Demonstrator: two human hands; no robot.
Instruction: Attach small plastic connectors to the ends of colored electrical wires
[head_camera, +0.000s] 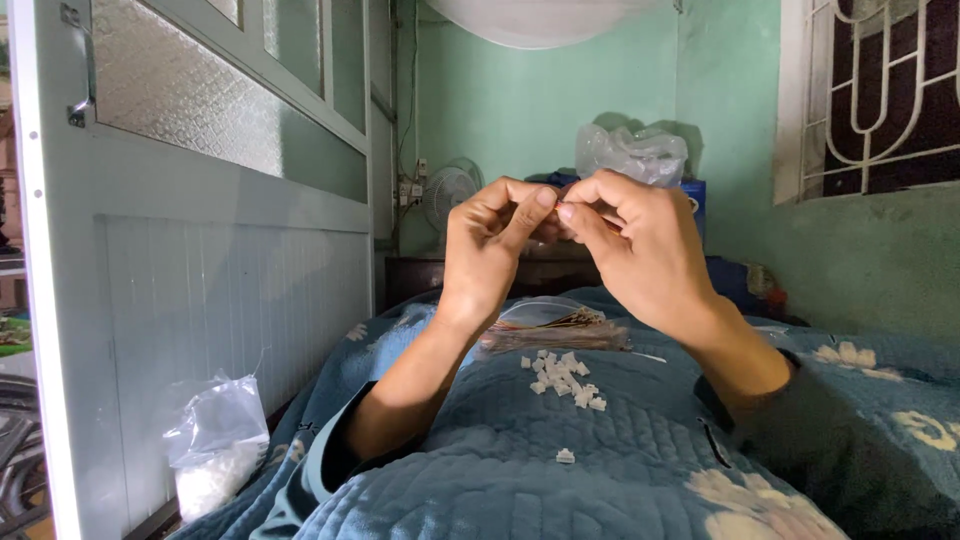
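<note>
My left hand (490, 245) and my right hand (640, 245) are raised together in front of me, fingertips pinched against each other around something very small that I cannot make out. Below them, on the blue quilted blanket (500, 470), lies a small pile of white plastic connector pieces (565, 378). Just behind the pile rests a bundle of thin wires (555, 332) on clear plastic. One single white piece (565, 456) lies apart, closer to me.
A clear bag of white pieces (215, 450) leans against the pale door panel (230, 300) at the left. At the back stand a small fan (448, 195), a crumpled clear bag (632, 155) on a blue box, and a barred window (880, 90) at right.
</note>
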